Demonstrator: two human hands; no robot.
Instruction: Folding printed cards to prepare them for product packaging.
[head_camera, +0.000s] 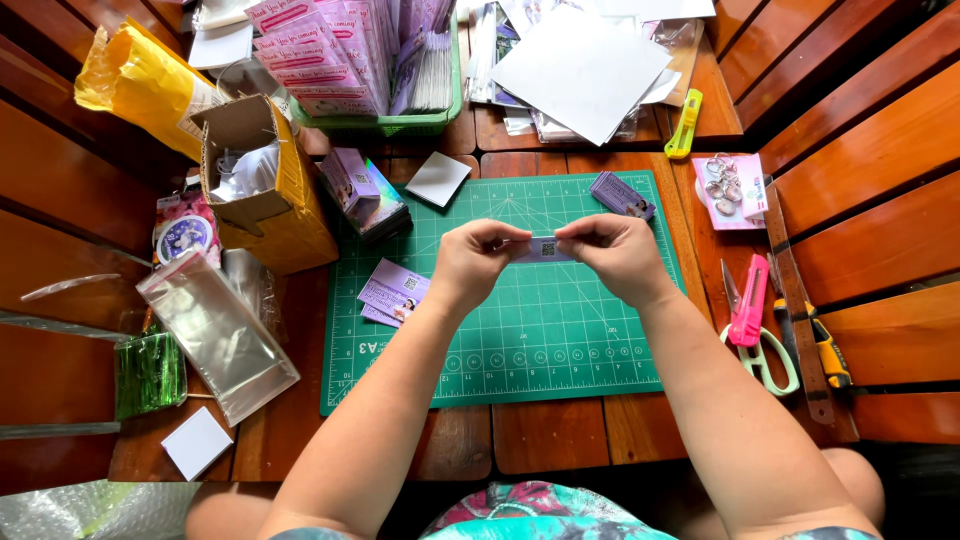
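Wooden slats hold your green cutting mat (560, 330). Just above it, your left hand (470, 265) and right hand (615, 255) pinch a small purple paper card (543, 249) between them. Keep it flat and level. Beyond your grip sits a green basket (380, 125).

A home craft table: green cutting mat (560, 350) on wooden slats, scissors (765, 355), knife (684, 124), card basket (400, 122), cellophane bags (215, 335).

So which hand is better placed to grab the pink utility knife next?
Probably the right hand: the pink knife lies just off the mat's right edge, while the left hand would have to cross over. Both pinch the small purple card.
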